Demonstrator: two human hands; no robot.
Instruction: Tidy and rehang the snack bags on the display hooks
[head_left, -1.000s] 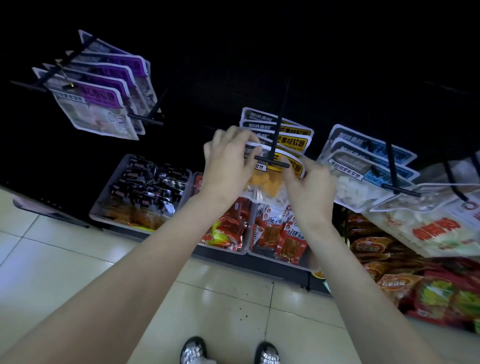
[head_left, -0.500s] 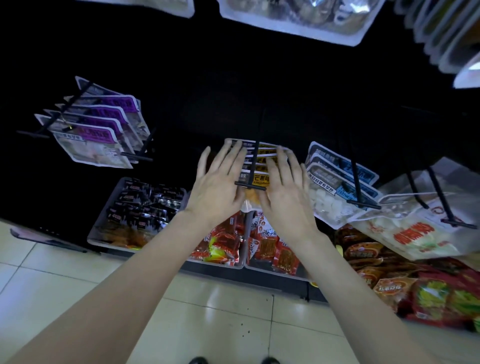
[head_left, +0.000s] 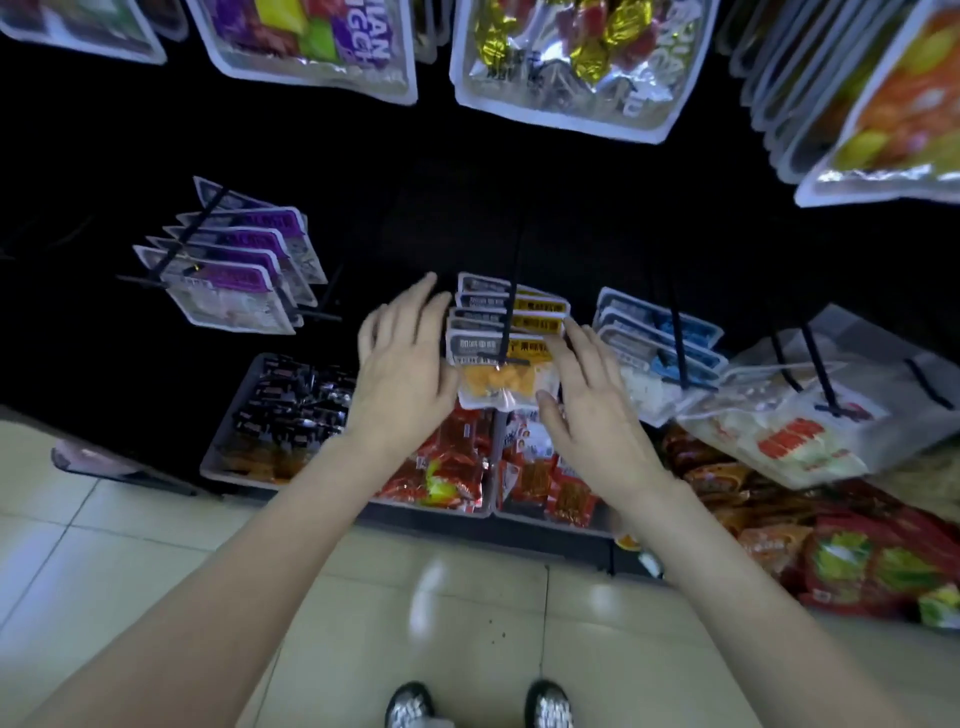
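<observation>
We saw our shoes (head_left: 480, 706) on the pale tiled floor (head_left: 156, 545) at the near edge, with open floor between them and the low trays (head_left: 291, 415) of dark and red packets. Above those trays hung the yellow snack bags (head_left: 501, 348), clear pouches with grey-and-yellow headers and orange pieces inside, stacked one behind another on a black hook (head_left: 511, 306) that ran back into the dark panel. Our left hand (head_left: 402, 364) lay just beside the stack's left edge, fingers straight and spread, holding nothing. Our right hand (head_left: 587, 405) flanked the right edge, fingers straight, its thumb touching the front bag's lower corner. To the left, well apart, hung purple bags (head_left: 234, 270); just to the right hung blue bags (head_left: 654, 338), leaving little room on that side. Farthest up hung larger bags (head_left: 561, 67), with a dark gap between them and the yellow stack.
</observation>
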